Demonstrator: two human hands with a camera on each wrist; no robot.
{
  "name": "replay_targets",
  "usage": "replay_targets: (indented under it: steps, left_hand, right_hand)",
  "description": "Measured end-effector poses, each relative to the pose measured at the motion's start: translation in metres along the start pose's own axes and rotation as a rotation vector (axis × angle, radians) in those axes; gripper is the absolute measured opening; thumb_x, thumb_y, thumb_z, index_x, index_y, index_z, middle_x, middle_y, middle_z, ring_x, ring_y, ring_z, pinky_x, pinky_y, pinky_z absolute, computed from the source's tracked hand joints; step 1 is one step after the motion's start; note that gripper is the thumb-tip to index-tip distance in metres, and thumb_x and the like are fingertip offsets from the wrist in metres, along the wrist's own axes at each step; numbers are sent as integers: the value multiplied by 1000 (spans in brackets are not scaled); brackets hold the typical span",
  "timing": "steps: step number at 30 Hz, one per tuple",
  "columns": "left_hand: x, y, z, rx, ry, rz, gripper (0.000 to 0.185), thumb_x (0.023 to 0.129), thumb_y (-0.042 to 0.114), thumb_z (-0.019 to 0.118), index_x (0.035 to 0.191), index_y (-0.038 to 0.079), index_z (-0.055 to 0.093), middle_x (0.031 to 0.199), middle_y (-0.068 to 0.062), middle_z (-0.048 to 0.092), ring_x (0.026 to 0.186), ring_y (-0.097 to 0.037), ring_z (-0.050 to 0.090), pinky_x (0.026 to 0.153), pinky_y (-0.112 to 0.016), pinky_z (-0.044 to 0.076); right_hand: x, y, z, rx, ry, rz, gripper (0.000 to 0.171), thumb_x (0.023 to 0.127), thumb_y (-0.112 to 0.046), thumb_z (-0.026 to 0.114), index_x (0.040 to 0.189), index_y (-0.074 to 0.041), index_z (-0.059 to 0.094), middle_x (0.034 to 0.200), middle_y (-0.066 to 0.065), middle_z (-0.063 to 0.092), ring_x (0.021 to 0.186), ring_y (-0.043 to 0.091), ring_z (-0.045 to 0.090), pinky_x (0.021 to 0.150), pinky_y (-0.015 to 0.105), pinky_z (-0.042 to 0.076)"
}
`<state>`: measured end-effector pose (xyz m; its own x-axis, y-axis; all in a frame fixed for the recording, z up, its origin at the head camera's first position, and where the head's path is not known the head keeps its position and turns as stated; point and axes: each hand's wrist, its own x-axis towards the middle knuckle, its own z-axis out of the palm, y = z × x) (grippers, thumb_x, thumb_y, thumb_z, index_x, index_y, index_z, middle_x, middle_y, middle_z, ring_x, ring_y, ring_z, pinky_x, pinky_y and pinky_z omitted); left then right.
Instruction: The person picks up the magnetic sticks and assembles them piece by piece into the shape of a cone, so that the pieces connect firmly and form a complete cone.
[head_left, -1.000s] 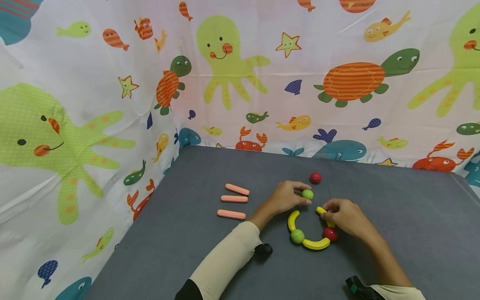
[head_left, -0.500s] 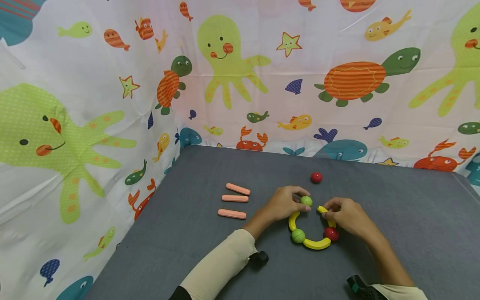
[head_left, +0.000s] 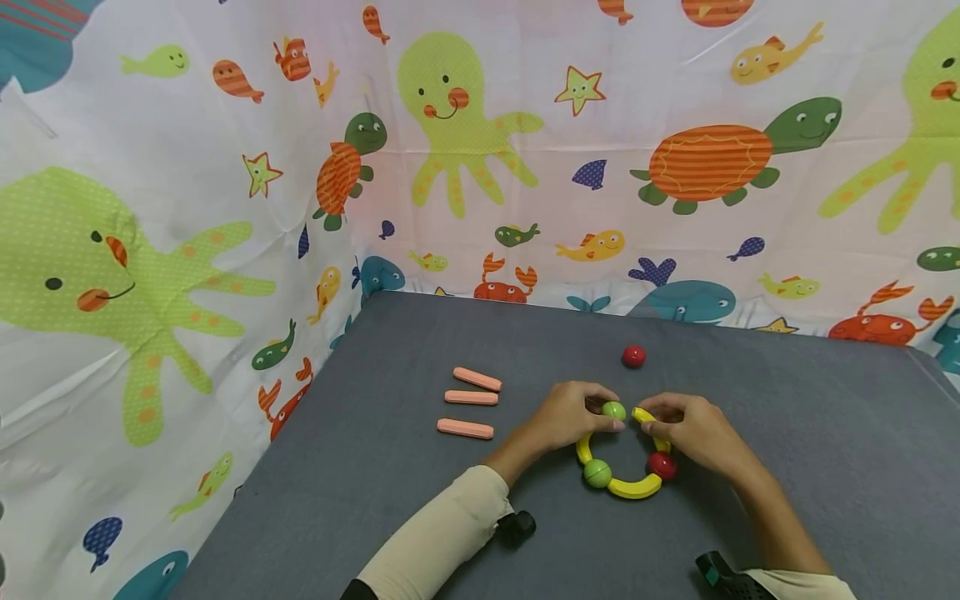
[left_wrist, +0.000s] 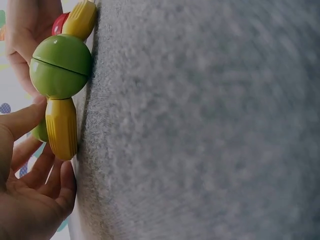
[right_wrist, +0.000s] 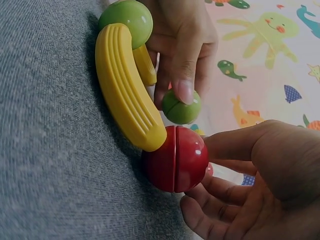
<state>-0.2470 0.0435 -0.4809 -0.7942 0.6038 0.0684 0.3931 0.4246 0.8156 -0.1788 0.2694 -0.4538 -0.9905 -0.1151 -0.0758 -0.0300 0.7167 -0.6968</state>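
Observation:
On the grey table lies a part ring of toy pieces: a yellow curved piece, a green ball, a second yellow curved piece and a red ball. My left hand pinches another green ball at the ring's open top, between two yellow ends. My right hand pinches a third yellow curved piece just above the red ball. In the right wrist view the pinched green ball hangs just above the red ball.
A loose red ball lies farther back on the table. Three pink sticks lie in a row to the left. Printed sea-animal curtains close off the back and left sides.
My left hand has carried the green ball towards me, from beside the ring down into the gap at its top. The right hand has barely moved.

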Motion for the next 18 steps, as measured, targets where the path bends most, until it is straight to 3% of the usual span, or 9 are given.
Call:
replay_targets:
  steps: [13,18]
  left_hand:
    - [2,3,3,-1,-14,14,41,93,27,85,130,12,77,115,4,74,95,3,65,82,-15,52]
    - [2,3,3,17,-18,21,42,93,27,85,131,12,76,116,3,73,99,-1,66,83,-15,52]
  right_hand:
    - [2,1,0,-14,-3,-3,31,99,-27,76,124,-9,77,108,9,73,95,25,61,72,36,49]
    - [2,2,2,-14,0,-10,30,98,-26,77,124,-9,77,105,8,72,92,24,60,70,35,47]
